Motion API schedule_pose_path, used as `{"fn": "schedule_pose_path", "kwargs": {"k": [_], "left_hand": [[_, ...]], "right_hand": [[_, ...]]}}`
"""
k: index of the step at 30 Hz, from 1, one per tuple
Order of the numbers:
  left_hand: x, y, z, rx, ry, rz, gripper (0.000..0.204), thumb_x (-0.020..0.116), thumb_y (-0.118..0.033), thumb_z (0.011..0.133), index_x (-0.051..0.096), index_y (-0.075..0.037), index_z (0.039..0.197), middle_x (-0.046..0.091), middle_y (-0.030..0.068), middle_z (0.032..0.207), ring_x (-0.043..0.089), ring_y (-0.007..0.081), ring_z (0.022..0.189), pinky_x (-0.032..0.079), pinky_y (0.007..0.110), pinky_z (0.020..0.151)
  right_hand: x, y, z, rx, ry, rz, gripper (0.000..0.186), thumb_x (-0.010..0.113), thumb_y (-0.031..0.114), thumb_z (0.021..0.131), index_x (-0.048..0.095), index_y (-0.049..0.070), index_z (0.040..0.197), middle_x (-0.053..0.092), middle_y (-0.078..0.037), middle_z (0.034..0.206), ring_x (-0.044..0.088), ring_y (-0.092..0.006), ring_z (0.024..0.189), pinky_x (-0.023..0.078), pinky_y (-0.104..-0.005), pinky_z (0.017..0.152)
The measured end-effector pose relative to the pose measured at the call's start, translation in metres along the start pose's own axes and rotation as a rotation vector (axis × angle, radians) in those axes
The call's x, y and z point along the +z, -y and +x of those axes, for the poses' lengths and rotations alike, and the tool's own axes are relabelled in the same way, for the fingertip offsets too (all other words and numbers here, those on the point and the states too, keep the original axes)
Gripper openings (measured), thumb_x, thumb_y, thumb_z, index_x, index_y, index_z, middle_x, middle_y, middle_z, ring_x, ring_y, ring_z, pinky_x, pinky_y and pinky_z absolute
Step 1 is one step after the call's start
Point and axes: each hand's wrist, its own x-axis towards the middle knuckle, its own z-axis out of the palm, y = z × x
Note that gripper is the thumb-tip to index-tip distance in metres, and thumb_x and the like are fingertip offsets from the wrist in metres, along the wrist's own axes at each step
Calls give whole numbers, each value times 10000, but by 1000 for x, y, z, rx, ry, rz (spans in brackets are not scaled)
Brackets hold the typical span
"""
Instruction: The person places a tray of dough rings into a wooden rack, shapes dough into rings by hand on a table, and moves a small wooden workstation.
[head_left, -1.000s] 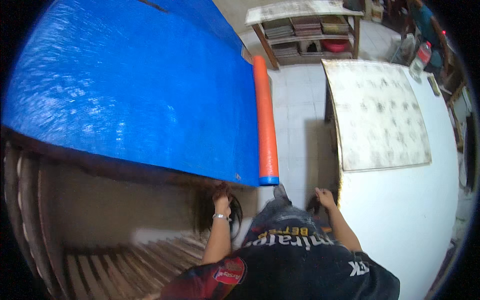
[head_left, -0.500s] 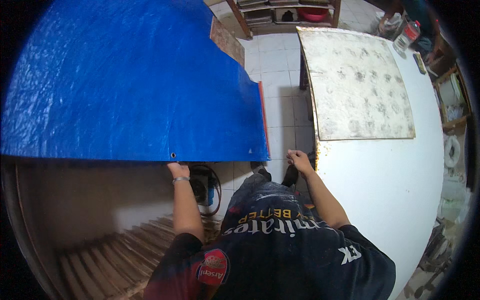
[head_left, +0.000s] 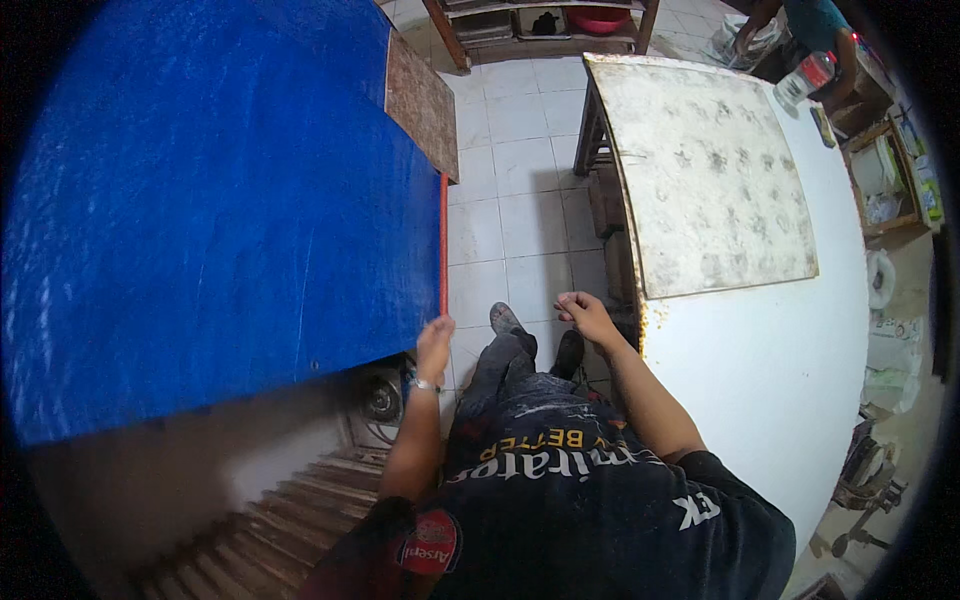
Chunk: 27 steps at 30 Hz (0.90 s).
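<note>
A blue tarp (head_left: 230, 210) with a red edge strip covers the surface on my left. My left hand (head_left: 434, 350), with a bracelet at the wrist, is at its near right corner, the fingers closed around the end of the red edge. Part of the grip is hidden by the back of the hand. Over the aisle, beside the white table (head_left: 750, 400), my right hand (head_left: 588, 316) hovers with its fingers curled in. Nothing shows in it, and it is apart from the table edge.
A stained pale board (head_left: 720, 190) lies on the white table, with a plastic bottle (head_left: 803, 80) behind it. Below the tarp are wooden slats (head_left: 270, 530) and a round dark device (head_left: 380, 398). A rack (head_left: 540, 25) stands far ahead. Another person's arm (head_left: 845, 65) shows at far right.
The tarp's red edge has shifted left, baring more of the brown board at its far corner. My left hand has moved right, from the near edge to the corner. My right hand stays curled.
</note>
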Motion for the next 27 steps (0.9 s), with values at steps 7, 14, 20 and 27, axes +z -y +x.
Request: {"fn": "schedule_pose_path", "kwargs": {"k": [7,14,20,27], "left_hand": [[-4,-97,151,15,-91,137,375,681,-215,914,590,19,1193,669,114,1127,617,175,1018,484,301,886],[-31,-165,240,-14,-163,152,435,675,-263,910,585,21,1228,664,149,1150,615,206,1058,461,314,937],[-16,-204,337,90,-126,221,418,687,-260,900,607,21,1198,674,140,1117,617,213,1064,472,328,930],[29,-261,528,325,-4,354,412,712,-241,868,619,52,1143,682,190,1055,641,249,1036,500,345,902]], "right_hand": [[-1,44,55,-102,-96,-127,383,658,325,943,648,-31,1085,656,-36,897,578,-98,793,465,-253,717],[-21,85,76,-85,-333,8,361,638,304,963,649,-40,1073,662,-43,901,587,-108,790,475,-267,779],[-17,102,138,-64,-294,-18,369,637,324,963,643,-35,1047,652,-39,888,584,-105,781,468,-268,783],[-23,103,208,113,-338,-91,421,628,342,958,644,-39,1136,682,-97,1007,630,-155,913,485,-310,852]]}}
